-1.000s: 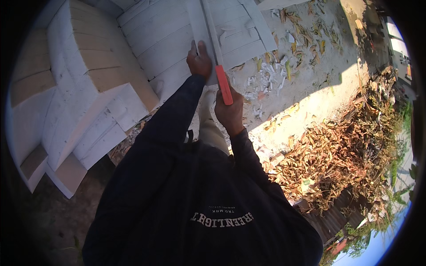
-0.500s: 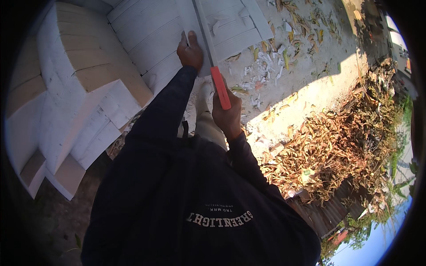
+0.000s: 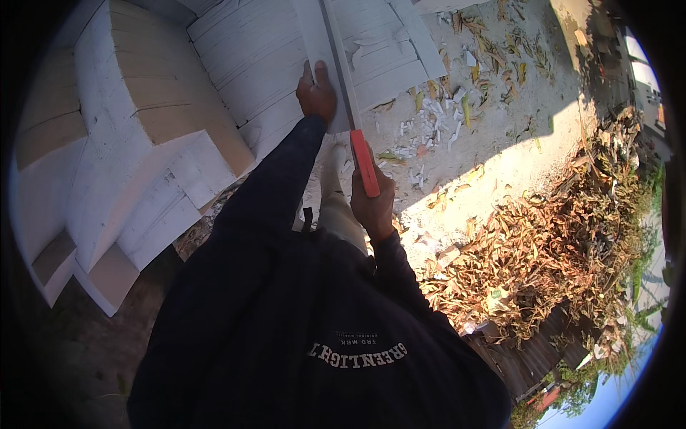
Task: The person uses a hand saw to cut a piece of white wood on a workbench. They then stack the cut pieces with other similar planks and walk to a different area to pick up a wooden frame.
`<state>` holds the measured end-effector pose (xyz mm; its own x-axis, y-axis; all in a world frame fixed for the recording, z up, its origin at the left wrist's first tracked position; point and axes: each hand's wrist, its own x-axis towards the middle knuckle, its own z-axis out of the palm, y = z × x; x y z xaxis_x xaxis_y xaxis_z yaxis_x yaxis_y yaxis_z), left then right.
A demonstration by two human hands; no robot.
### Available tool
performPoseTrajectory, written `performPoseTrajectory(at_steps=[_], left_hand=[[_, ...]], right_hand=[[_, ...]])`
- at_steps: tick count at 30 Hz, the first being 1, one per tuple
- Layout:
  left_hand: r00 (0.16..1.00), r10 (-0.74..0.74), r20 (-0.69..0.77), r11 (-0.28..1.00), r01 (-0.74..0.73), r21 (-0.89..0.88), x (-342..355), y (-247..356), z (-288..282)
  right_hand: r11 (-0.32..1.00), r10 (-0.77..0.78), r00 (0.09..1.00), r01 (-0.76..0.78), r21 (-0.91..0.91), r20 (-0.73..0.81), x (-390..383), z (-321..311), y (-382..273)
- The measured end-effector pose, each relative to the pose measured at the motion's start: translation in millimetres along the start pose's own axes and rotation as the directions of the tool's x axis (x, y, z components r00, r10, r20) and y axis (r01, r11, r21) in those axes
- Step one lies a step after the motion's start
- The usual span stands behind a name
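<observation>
My right hand (image 3: pixel 374 204) is wrapped round the red handle of a hand saw (image 3: pixel 364 163). Its long, straight metal part runs away from me to the top edge of the view, where its far end is cut off. Just left of the saw, my left hand (image 3: pixel 316 96) grips a narrow, pale board-like piece (image 3: pixel 314 32), thumb and a finger pointing away from me. The rest of its fingers are hidden. Beneath lies a flat layer of white blocks (image 3: pixel 250 64). Whether the saw's teeth touch the pale piece cannot be made out.
Stacked white blocks (image 3: pixel 179 100) rise at the left. White chips (image 3: pixel 432 118) and fallen leaves lie on the sandy ground to the right. Farther right is a big heap of dry brown leaves (image 3: pixel 529 236). My leg (image 3: pixel 334 207) stands below the hands.
The saw and my right hand have drawn slightly back toward my body. My left hand keeps its hold on the pale piece. The whole view has shifted a little.
</observation>
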<state>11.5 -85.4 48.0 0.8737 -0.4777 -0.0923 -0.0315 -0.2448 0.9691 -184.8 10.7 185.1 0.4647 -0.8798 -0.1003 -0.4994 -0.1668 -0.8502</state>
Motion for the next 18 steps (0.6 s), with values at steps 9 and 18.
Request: performPoseTrajectory(at_steps=[9,18], left_hand=[[0.998,0.057,-0.036,0.998,-0.057,0.016,-4,-2,5],[0.998,0.044,-0.047,0.997,-0.041,0.058,-7,-6,4]], right_hand=[[0.994,-0.017,0.998,0.023,0.107,-0.059,58,14,-10],[1.000,-0.010,0.997,0.009,-0.011,-0.081,13,13,-7]])
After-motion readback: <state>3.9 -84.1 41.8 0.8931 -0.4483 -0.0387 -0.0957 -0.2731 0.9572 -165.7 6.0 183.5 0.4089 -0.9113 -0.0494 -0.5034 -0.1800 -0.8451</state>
